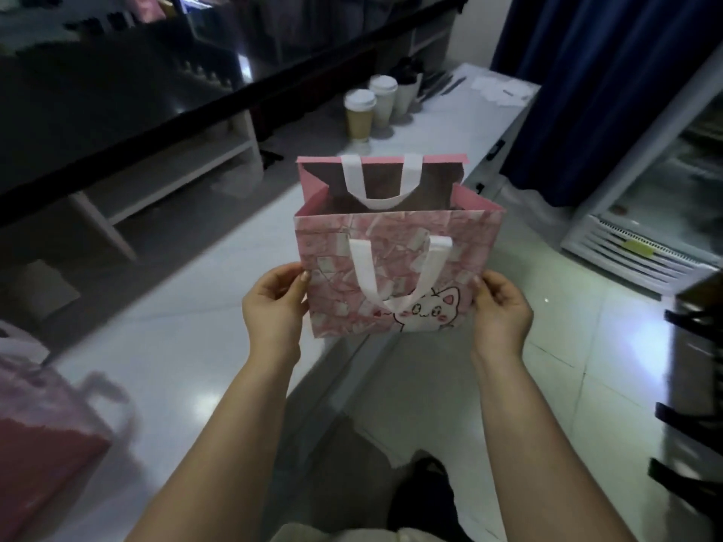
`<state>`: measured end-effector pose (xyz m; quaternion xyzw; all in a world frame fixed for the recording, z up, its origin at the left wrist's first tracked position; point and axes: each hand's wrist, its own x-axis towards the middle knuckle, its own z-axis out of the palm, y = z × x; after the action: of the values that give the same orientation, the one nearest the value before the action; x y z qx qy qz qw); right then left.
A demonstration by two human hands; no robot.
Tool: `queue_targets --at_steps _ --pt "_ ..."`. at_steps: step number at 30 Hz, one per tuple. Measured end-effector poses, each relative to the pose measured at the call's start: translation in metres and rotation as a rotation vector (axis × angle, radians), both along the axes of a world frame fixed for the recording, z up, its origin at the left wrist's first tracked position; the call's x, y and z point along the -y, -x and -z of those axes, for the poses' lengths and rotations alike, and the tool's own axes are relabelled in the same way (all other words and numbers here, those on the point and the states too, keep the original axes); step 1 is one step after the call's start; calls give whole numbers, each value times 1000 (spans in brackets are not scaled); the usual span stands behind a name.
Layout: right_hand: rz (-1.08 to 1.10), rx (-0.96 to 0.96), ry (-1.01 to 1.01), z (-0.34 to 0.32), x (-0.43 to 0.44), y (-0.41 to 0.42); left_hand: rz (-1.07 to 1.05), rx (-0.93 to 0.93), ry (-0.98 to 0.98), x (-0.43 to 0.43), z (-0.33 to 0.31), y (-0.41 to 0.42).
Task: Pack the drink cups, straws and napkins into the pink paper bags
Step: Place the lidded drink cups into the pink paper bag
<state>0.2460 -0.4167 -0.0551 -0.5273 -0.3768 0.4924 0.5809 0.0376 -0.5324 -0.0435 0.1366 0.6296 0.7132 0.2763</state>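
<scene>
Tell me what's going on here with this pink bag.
A person holds an open pink paper bag upright, the left hand pinching its left edge and the right hand its right edge. No cup shows in the visible part of its inside. Lidded drink cups stand farther back on the white counter, not yet packed. A second pink bag sits blurred at lower left.

A small takeaway drinks shop, seen from the working side: lidded paper cups [362, 113] line up on a long white worktop [489, 127], a glass-door display fridge [661, 197] stands at the right beside a dark blue curtain [587, 72], and a pink paper bag [391, 267] with white handles and a cartoon cat gapes open above the glossy pale-tiled floor [567, 365]
</scene>
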Motion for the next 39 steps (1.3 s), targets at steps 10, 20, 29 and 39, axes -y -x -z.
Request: queue_targets --at_steps 10,20,29,39 --pt "-127 -52 6 -26 -181 -31 -117 83 -64 -171 -15 -44" --pt "-438 -27 -1 -24 -317 43 -295 2 -43 -253 -13 -6" --pt "-700 85 -40 -12 -404 147 -461 -2 -85 -312 13 70" --pt "-962 102 -71 13 -465 201 -518 -65 22 -339 24 89"
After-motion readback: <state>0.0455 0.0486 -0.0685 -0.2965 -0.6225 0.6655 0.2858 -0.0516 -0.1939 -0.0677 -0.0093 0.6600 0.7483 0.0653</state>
